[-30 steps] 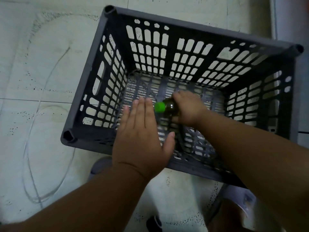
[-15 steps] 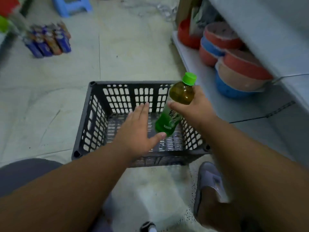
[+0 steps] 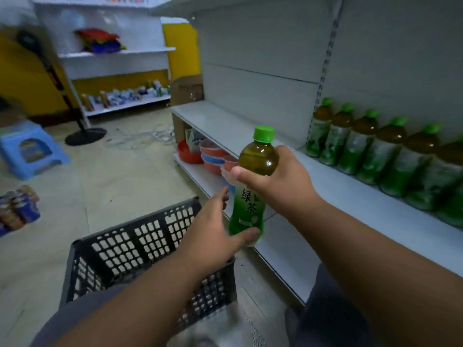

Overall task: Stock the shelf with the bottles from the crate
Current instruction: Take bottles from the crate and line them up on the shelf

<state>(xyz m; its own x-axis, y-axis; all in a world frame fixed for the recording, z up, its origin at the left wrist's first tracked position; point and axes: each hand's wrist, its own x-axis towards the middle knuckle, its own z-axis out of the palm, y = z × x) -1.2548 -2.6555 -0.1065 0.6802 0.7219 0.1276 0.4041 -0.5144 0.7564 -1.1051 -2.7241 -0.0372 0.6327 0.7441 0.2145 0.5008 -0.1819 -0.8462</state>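
Note:
My right hand [image 3: 283,181] grips a green tea bottle [image 3: 248,211] around its shoulder. The bottle has a green cap, brown tea and a green label, and it is upright in the air in front of the white shelf [image 3: 350,196]. My left hand [image 3: 213,236] is flat with fingers apart beside the bottle's lower half, its thumb touching the base. The dark grey slotted crate [image 3: 140,244] stands on the floor below my arms; its inside is mostly hidden. Several matching bottles [image 3: 375,151] stand in a row at the shelf's back right.
Stacked red and blue bowls [image 3: 213,156] sit on the lower shelf. A blue stool [image 3: 30,151] and a pack of cans [image 3: 17,209] are on the floor at left. A fan stand [image 3: 85,136] and further shelves [image 3: 120,53] are farther back.
My right hand lifted the bottle out of the crate and carried it up toward the shelf. My left hand followed and now touches the bottle's base. My view rose from the crate to the shelf.

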